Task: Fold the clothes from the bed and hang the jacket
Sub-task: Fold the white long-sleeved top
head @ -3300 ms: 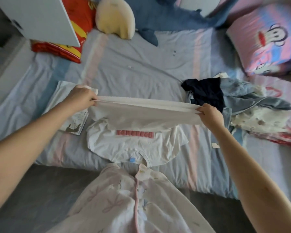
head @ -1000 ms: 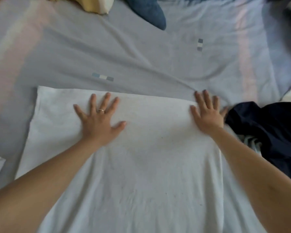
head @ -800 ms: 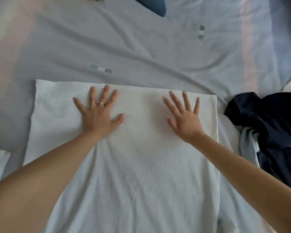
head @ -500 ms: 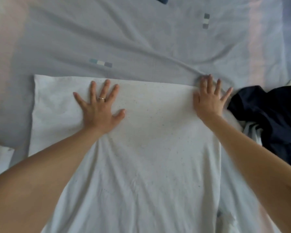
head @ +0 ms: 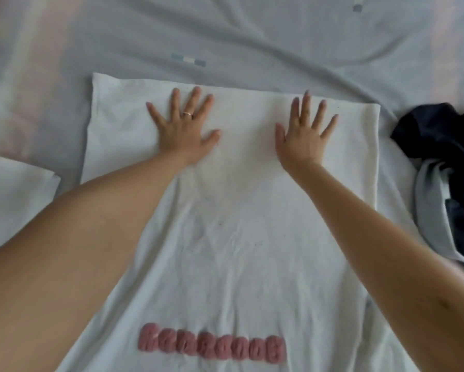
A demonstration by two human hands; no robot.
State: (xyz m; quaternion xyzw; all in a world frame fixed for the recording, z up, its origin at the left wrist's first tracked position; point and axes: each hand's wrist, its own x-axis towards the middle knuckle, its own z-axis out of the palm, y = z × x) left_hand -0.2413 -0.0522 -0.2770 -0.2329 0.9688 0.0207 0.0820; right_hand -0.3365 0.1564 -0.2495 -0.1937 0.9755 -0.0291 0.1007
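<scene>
A white T-shirt (head: pixel 241 237) with pink raised lettering (head: pixel 212 345) near its lower part lies spread flat on the bed. My left hand (head: pixel 183 127), wearing a ring, presses flat on the shirt near its far edge, fingers spread. My right hand (head: pixel 306 130) lies flat with spread fingers on the same far part, a little in from the shirt's right edge. Both forearms reach over the shirt. No jacket is identifiable in this view.
A dark navy garment (head: pixel 445 162) with grey cloth beneath it is heaped at the right, close to the shirt's edge. A folded white item (head: pixel 13 194) lies at the left. The grey-blue bedsheet (head: pixel 252 36) with pink stripes stretches beyond the shirt.
Earlier both hands held the shirt up by its hem; it now lies flat. In the last half second my right hand slid left from the far right corner. The view pulled back, showing the lettering.
</scene>
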